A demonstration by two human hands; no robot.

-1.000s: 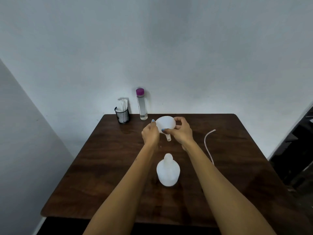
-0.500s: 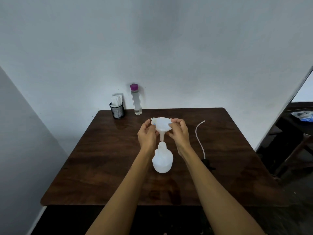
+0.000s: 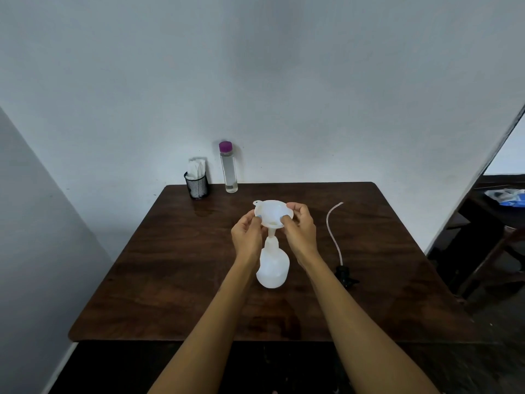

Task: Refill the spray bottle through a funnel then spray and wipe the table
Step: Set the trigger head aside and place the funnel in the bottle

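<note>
A white spray bottle (image 3: 272, 268) without its head stands upright in the middle of the dark wooden table (image 3: 170, 280). A white funnel (image 3: 271, 213) sits with its spout in the bottle's neck. My left hand (image 3: 247, 237) pinches the funnel's left rim and my right hand (image 3: 301, 228) pinches its right rim. The black spray head (image 3: 345, 275) with its long clear tube (image 3: 331, 226) lies on the table to the right. A tall clear bottle with a purple cap (image 3: 228, 167) stands at the back edge, liquid visible inside.
A black mesh cup holding white tissues (image 3: 196, 180) stands at the back left, beside the capped bottle. White walls close the back and left. To the right, a dark doorway shows another table with a blue and white packet (image 3: 508, 197).
Both hands brought the funnel from the back of the table toward me, turned it upright and lowered its spout into the bottle's neck. The camera view shifted slightly.
</note>
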